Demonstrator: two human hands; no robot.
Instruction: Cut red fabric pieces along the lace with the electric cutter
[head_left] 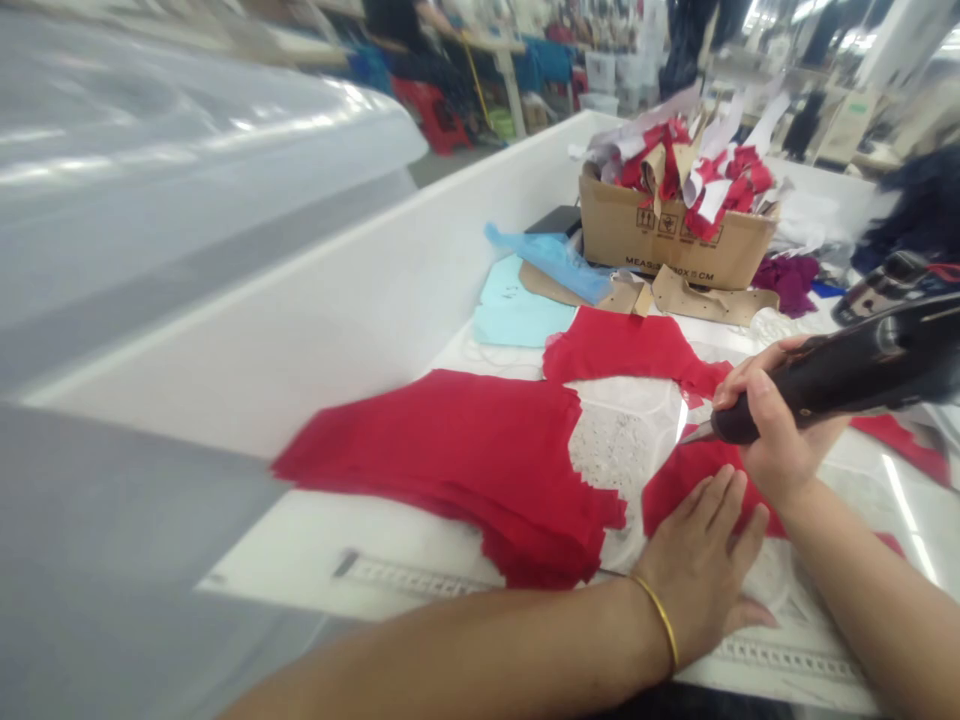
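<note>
My right hand (780, 425) is shut around the black handle of an electric hot-knife cutter (847, 375), with its metal blade (696, 435) pointing down-left at the red fabric. My left hand (701, 570), with a gold bangle (660, 620) at the wrist, lies flat and open on a red fabric piece (694, 485). White lace (615, 450) lies between the red pieces. A large stack of red fabric (450, 470) with ragged edges lies to the left, and another red piece (622, 348) lies beyond the blade.
A cardboard box (675, 235) overflows with red and white scraps. Beside it lie a blue plastic bag (555, 262), light blue paper (517, 310), and perforated brown patterns (712, 300). A metal ruler (409, 578) lies near the table's edge. Clear plastic (150, 200) fills the left side.
</note>
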